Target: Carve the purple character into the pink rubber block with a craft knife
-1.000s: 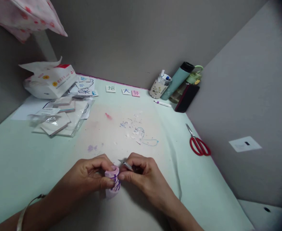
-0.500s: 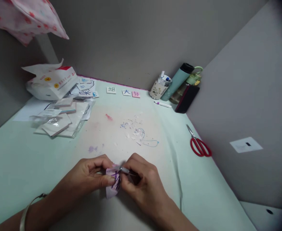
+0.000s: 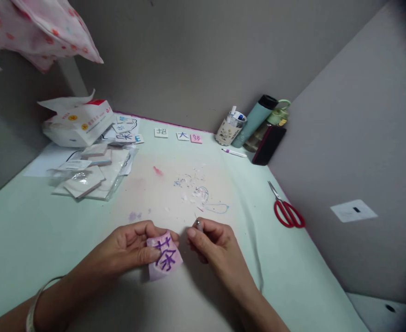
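Observation:
Between the thumb and fingers of my left hand [image 3: 130,249] is a small pink-purple square rubber block [image 3: 165,267], tilted, with a purple character on its face. My right hand [image 3: 217,246] grips a slim metal-handled carving knife [image 3: 198,225], its thin tip pointing up and away; most of the handle is hidden in my fingers. The knife stands apart from the block, to its right. Under both hands lies a pale stained mat area [image 3: 147,184] with scattered shavings [image 3: 200,196] and blue ink marks.
Red-handled scissors [image 3: 288,212] lie at right. A pen cup [image 3: 229,129], teal bottle [image 3: 254,122], dark phone [image 3: 269,145] and marker [image 3: 234,152] stand or lie at back right. Small lettered blocks [image 3: 182,136] line the back. A tissue pack [image 3: 80,122] and bagged blocks [image 3: 95,177] sit left.
My right hand has drawn the knife away from the block to the right and turned its tip upward. My left hand has turned the block so its character faces me.

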`<state>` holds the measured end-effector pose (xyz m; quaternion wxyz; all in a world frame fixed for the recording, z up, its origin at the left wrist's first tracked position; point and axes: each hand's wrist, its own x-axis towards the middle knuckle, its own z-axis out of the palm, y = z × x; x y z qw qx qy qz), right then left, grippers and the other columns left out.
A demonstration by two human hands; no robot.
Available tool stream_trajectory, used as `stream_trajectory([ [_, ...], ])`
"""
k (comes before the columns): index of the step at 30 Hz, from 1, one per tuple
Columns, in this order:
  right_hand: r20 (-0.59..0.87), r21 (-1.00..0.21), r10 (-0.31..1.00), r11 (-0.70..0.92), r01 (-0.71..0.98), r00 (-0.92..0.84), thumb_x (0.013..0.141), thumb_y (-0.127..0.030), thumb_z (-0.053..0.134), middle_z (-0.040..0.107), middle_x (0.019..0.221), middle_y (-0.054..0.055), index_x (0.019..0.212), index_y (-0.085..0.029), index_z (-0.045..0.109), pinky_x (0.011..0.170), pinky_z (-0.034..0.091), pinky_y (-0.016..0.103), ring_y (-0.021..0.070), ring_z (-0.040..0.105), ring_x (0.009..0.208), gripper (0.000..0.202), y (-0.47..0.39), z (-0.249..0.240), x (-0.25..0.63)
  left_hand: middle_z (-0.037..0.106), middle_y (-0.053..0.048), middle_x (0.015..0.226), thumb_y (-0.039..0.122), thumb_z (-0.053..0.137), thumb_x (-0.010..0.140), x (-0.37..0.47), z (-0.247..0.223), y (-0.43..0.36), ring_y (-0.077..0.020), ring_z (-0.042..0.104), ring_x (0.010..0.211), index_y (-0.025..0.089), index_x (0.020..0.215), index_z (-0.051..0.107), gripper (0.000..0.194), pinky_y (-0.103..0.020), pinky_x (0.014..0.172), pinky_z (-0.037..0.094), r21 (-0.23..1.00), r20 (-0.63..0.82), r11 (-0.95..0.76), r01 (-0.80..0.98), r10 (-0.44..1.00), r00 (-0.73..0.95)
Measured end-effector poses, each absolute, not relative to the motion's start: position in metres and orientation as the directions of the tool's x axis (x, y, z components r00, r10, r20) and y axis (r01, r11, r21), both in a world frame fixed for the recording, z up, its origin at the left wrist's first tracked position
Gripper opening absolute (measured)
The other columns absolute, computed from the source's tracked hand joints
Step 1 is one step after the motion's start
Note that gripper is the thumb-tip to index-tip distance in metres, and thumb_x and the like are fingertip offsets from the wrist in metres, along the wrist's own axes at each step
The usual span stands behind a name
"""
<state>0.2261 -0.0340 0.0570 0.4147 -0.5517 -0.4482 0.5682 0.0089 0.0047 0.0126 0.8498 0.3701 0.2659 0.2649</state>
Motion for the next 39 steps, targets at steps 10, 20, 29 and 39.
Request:
stream_trajectory([
  [10,-0.259,-0.966,0.952,-0.259,0.024,-0.161,0.09,-0.042,0.073,0.054,0.075,-0.002,0.085,-0.018,0.068,0.065,0.034,0.028,0.0124,0.043,0.069,0.025,-0.036,0.056,0.223,0.079,-0.004,0.1,0.041,0.088,0.083,0.009,0.019,0.006,-0.0185,0.071,0.091,0.022,0.104,0.078,0.031,-0.025,0.081,0.053,0.815,-0.319,0.547,-0.191,0.699,0.641],
  [20,-0.316,-0.949,0.942,-0.315,0.025,-0.112,0.079,-0.04,0.077,0.043,0.066,-0.006,0.072,-0.021,0.053,0.058,0.027,0.027,0.0115,0.035,0.063,0.032,-0.035,0.044,0.216,0.078,-0.009,0.111,0.036,0.089,0.08,0.012,0.0,0.004,-0.0261,0.071,0.109,0.021,0.112,0.072,0.039,-0.037,0.094,0.054,0.821,-0.284,0.522,-0.231,0.724,0.629],
  [29,-0.329,-0.944,0.936,-0.33,0.013,-0.125,0.078,-0.042,0.079,0.044,0.067,-0.005,0.071,-0.021,0.051,0.059,0.027,0.028,0.0117,0.036,0.063,0.036,-0.034,0.043,0.216,0.079,-0.009,0.112,0.042,0.085,0.083,0.012,0.011,0.004,-0.0283,0.07,0.113,0.021,0.111,0.073,0.038,-0.037,0.096,0.052,0.857,-0.286,0.479,-0.187,0.745,0.603],
  [39,-0.351,-0.928,0.921,-0.366,-0.069,-0.171,0.074,-0.044,0.087,0.046,0.067,-0.005,0.073,-0.02,0.056,0.058,0.024,0.027,0.0107,0.034,0.062,0.039,-0.035,0.045,0.215,0.079,-0.005,0.101,0.048,0.083,0.085,0.009,0.016,0.006,-0.0216,0.07,0.093,0.021,0.104,0.076,0.034,-0.031,0.083,0.053,0.872,-0.301,0.464,-0.157,0.761,0.575],
])
